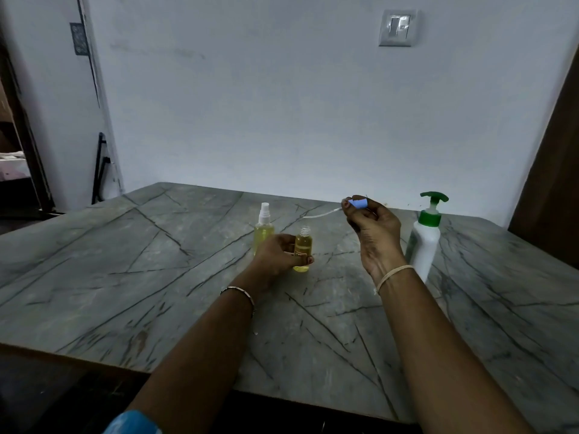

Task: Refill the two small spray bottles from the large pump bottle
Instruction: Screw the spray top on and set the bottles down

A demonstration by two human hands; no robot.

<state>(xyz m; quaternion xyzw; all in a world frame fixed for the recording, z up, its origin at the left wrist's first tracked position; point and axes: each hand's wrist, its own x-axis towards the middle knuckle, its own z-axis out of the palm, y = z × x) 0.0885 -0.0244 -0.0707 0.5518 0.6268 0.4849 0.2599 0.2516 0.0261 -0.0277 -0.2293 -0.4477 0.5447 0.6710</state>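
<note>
While left hand (275, 252) grips uncapped bottle (303, 245) | yellow liquid inside

Grey table (156, 277) veined with dark lines; on it, yellow liquid in both small bottles (303, 245), white pump bottle (423, 242) topped green.

Clear plastic spray bottles (303, 245), matt white pump bottle (423, 245), veined stone-look table (125, 261).
</note>
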